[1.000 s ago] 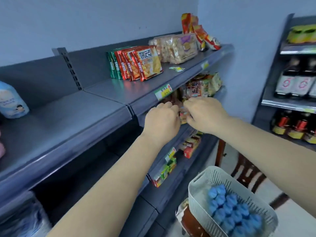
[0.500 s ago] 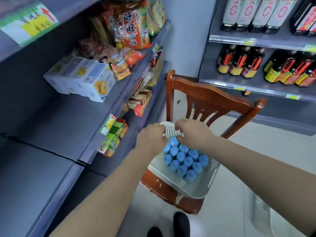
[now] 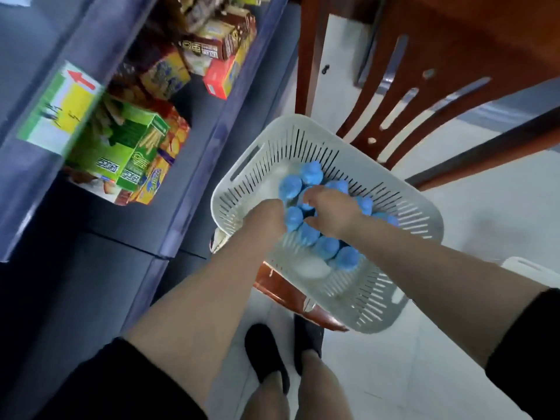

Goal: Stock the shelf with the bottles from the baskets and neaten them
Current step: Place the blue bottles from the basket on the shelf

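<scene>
A white slotted basket [image 3: 304,123] stands on the seat of a wooden chair [image 3: 439,53]. In it stand several bottles with blue caps [image 3: 327,247], packed together. Both my hands reach down into the basket. The fingers of my left hand [image 3: 266,218] curl down around the bottle whose cap shows just right of it. My right hand [image 3: 331,212] curls over the caps in the middle and grips one bottle near its top. The bottles' bodies are mostly hidden by the caps and my hands.
The dark shelf unit [image 3: 194,165] runs along the left, close to the basket. Green and yellow snack boxes [image 3: 127,147] lie on a lower shelf. A second white basket's rim [image 3: 527,268] shows by my right forearm. My feet [image 3: 266,353] stand on the pale floor.
My view has swung down from the upper shelf to the basket. Both hands moved from the shelf to the basket rim, then dropped in among the blue-capped bottles.
</scene>
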Tool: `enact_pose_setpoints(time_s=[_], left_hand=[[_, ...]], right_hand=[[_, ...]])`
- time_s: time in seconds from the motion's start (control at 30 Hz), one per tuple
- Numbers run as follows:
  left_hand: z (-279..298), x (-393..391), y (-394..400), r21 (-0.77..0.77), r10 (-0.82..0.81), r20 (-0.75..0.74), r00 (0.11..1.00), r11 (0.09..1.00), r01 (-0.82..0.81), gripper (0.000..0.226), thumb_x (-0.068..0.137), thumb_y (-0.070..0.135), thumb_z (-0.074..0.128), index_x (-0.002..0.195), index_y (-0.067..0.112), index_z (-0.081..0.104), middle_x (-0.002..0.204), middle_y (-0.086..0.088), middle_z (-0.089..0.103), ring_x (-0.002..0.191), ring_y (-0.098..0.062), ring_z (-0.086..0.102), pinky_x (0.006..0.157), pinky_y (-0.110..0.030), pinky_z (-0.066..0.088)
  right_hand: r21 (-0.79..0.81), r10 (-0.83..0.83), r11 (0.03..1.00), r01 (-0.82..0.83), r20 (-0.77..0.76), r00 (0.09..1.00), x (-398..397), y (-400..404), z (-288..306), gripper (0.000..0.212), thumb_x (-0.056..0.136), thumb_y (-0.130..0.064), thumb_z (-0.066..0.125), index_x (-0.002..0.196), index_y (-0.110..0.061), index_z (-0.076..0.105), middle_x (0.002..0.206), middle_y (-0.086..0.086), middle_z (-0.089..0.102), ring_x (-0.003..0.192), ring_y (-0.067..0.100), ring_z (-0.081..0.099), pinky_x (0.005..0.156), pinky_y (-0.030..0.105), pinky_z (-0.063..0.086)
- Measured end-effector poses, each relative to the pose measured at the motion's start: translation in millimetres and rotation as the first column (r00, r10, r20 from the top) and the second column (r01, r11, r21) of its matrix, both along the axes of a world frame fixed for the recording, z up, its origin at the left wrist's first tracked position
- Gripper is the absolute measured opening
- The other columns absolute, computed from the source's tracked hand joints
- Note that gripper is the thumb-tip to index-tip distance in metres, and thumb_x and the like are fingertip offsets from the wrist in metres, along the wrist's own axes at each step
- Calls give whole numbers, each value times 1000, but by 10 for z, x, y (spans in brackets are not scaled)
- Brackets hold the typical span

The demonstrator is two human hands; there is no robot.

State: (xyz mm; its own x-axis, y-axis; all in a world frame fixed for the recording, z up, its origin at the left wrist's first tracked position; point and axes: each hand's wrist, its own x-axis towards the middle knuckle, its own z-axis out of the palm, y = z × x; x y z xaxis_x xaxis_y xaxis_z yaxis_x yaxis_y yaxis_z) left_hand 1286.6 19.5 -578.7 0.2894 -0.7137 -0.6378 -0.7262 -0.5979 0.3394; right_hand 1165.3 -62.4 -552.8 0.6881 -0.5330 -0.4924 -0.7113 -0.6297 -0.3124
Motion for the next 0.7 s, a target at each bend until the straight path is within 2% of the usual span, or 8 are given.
enact_pose_setpoints(time_s=[0.1,0.13,0.23,0.33,0.4,0.5,0.63,0.7], left_hand=[[-291,-60,-64,52,91,-104,990,995,-86,54,68,33,58,114,3,56,113,-16,57,108,-31,54,80,-29,38],[-364,-72,-77,58,112,-119,987,993,-106,54,68,32,59,113,1,56,112,-17,58,106,-31,55,78,-30,38],[-569,-68,-62,27,166,-85,982,986,-164,37,80,10,63,114,-1,53,114,-19,57,106,-33,54,78,-34,40],[-608,-51,-60,-12,199,-88,976,980,-201,42,80,5,64,120,1,52,118,-16,57,109,-31,54,79,-30,40],[-554,-44,-74,-23,199,-117,973,979,-203,47,79,3,65,124,5,52,122,-13,56,110,-29,54,77,-27,39],[-416,-5,-58,-46,225,-165,960,971,-236,48,77,2,66,122,10,54,119,-10,58,104,-28,58,74,-25,39],[22,64,26,-154,229,-193,954,953,-260,46,74,6,71,118,11,57,113,-7,58,103,-23,55,73,-21,34],[340,91,74,-230,230,-226,947,932,-281,43,73,5,72,114,9,58,108,-7,58,99,-23,55,75,-24,37]], right_hand=[[0,53,999,-53,-15,999,109,15,-351,28,89,-20,54,116,-11,55,116,9,57,103,28,57,78,34,44],[0,77,997,-77,-24,997,137,20,-439,29,90,-21,53,118,-12,54,117,9,56,104,28,56,78,35,44],[-2,91,996,-91,-26,996,183,7,-643,29,93,-25,48,119,-15,54,113,4,56,102,24,53,68,33,38],[-74,147,986,-148,-26,989,197,-7,-749,25,94,-25,48,116,-15,51,106,2,60,87,18,51,64,31,36],[-112,168,979,-170,-31,985,192,-1,-749,25,94,-26,46,115,-11,50,104,4,59,88,21,52,64,33,39],[-169,183,969,-179,9,983,177,4,-608,27,97,-27,43,115,-8,48,110,7,58,99,26,54,69,33,36],[-257,294,927,-272,51,954,179,-6,-34,37,100,-34,35,119,-5,46,114,10,56,101,28,55,72,28,22],[-268,315,921,-284,81,946,196,-26,334,38,100,-35,35,121,-6,46,115,10,58,102,29,54,77,29,25]])
